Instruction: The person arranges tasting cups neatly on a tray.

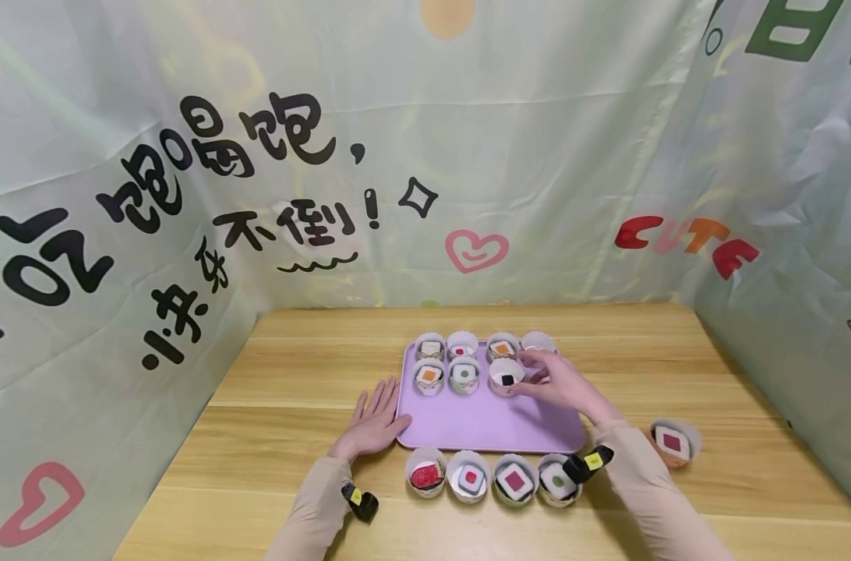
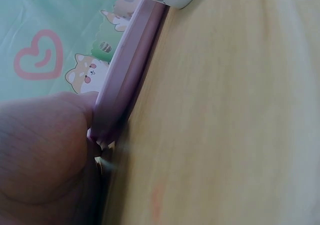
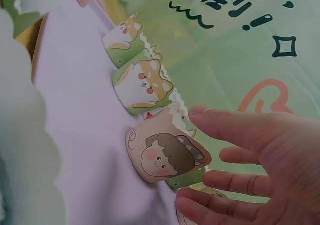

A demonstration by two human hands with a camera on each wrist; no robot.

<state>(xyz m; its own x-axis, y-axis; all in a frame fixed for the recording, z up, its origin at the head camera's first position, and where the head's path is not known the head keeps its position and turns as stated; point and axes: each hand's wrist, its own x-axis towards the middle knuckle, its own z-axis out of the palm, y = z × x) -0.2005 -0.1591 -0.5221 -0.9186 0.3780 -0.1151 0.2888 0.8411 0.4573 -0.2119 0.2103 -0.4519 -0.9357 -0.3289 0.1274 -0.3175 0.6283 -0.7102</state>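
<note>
My right hand point(image 1: 555, 382) is at a paper cup point(image 1: 497, 386) on the purple tray point(image 1: 481, 425), which holds a small white sushi piece with a black square centre. In the right wrist view, the cup point(image 3: 162, 155) with a cartoon face stands upright on the tray; the thumb is right at its rim and the fingers are spread loosely beside it. My left hand point(image 1: 372, 427) lies flat on the table, fingers extended, its thumb against the tray's left edge. In the left wrist view, that thumb meets the tray's rim point(image 2: 122, 80).
Several other cups with sushi pieces, such as one with an orange centre point(image 1: 429, 376), stand in two rows on the tray. A row of cups point(image 1: 469, 477) stands along the tray's front. Another cup point(image 1: 674, 442) sits on the wooden table point(image 1: 292, 358) at right.
</note>
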